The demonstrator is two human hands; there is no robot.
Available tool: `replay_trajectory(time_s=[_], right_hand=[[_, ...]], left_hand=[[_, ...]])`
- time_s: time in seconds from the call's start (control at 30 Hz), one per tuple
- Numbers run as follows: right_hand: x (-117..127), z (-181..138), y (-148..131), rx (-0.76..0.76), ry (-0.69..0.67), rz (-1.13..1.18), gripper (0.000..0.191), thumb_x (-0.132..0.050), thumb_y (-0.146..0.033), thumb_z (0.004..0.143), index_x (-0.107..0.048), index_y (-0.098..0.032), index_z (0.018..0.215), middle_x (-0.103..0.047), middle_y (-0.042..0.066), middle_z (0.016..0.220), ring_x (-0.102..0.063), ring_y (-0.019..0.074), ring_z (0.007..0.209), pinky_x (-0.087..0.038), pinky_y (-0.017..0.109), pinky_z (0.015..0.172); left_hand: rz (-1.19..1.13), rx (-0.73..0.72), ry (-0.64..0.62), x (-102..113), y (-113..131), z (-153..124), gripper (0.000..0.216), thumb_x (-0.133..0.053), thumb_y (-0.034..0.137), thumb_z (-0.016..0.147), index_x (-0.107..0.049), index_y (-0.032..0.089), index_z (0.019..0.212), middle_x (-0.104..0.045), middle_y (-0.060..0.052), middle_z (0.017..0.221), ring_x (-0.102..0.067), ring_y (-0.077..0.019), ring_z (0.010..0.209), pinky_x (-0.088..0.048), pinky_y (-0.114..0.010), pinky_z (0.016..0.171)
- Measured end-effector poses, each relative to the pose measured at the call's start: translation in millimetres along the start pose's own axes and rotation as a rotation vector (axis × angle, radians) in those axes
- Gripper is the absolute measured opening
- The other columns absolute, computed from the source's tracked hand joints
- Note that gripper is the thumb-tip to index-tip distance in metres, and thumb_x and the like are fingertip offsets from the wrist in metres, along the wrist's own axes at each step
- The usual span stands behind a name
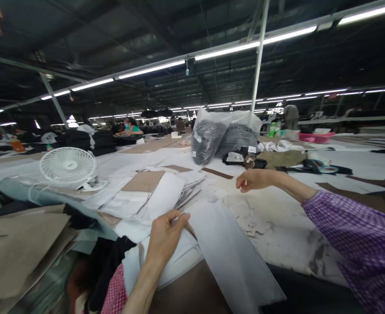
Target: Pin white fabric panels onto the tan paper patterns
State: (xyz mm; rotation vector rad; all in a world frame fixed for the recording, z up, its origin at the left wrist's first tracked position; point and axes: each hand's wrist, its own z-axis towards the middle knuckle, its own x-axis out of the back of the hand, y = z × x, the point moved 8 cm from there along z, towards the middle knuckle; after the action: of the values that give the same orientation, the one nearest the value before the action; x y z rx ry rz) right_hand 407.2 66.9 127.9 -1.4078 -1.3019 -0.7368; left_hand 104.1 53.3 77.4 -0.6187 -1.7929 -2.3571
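My left hand (166, 233) pinches the near-left corner of a long white fabric piece (233, 253), whose far end hangs down over the table's front edge. A brown layer shows under that corner. Beyond this hand lies a stack of cut white pieces (166, 196) with a brown panel (143, 181) on top. My right hand (256, 179) hovers over the table to the right, its fingers curled together. Whatever it may hold is too small to make out. Near it on the table is a dark brown strip (217, 173).
A white fan (68, 165) stands at the left. Plastic bags of dark goods (225, 137) sit at the back, beside a roll of tape (323, 167). A pink basket (315, 137) is farther right. Brown sheets (22, 244) fill the left foreground. Other people work in the distance.
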Motion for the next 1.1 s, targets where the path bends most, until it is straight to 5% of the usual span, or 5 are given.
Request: replay_trajectory(time_s=[0.2,0.4,0.57,0.8,1.1], right_hand=[[-27,-11,63,-0.063,-0.053,0.107,0.048,-0.077,-0.042,0.057,-0.067,-0.018,0.098,-0.067,0.008,0.099,-0.061,0.0241,0.086,-0.046,0.030,0.069],[-38,-8,58,0.042,-0.006,0.238,0.038,-0.072,-0.051,0.064,-0.062,-0.016,0.075,-0.060,0.002,0.070,-0.053,0.0165,0.068,-0.038,0.027,0.062],[-12,-4,38,0.111,0.296,0.508,0.050,-0.071,-0.060,0.064,-0.052,-0.016,0.081,-0.046,-0.006,0.059,-0.040,0.0091,0.055,-0.029,0.024,0.054],[32,-41,-27,0.197,0.593,0.790,0.044,-0.078,-0.049,0.065,-0.056,-0.019,0.088,-0.053,-0.003,0.066,-0.044,0.0092,0.056,-0.031,0.025,0.053],[-44,-63,-192,0.489,0.108,0.665,0.028,-0.065,-0.047,0.081,-0.071,-0.020,0.082,-0.063,0.004,0.074,-0.052,0.0149,0.065,-0.039,0.026,0.054]], left_hand=[[0.090,-0.010,0.059,-7,15,9,0.032,-0.059,0.046,0.076,-0.066,0.019,0.062,-0.056,0.001,0.054,-0.049,-0.0174,0.059,-0.033,-0.026,0.058],[0.127,-0.115,-0.127,-30,15,0,0.036,-0.053,0.047,0.082,-0.062,0.018,0.063,-0.050,0.002,0.056,-0.045,-0.0153,0.059,-0.032,-0.026,0.059],[-0.168,-0.086,-0.277,-17,17,-15,0.032,-0.061,0.046,0.077,-0.065,0.014,0.082,-0.062,-0.003,0.076,-0.053,-0.0168,0.074,-0.039,-0.026,0.068],[-0.157,0.035,-0.056,9,17,-3,0.029,-0.063,0.044,0.071,-0.063,0.015,0.069,-0.043,0.005,0.051,-0.033,-0.0094,0.048,-0.022,-0.023,0.048],[-0.171,0.043,-0.082,11,18,-24,0.029,-0.062,0.041,0.076,-0.069,0.013,0.077,-0.048,0.002,0.056,-0.032,-0.0089,0.051,-0.022,-0.022,0.047]])
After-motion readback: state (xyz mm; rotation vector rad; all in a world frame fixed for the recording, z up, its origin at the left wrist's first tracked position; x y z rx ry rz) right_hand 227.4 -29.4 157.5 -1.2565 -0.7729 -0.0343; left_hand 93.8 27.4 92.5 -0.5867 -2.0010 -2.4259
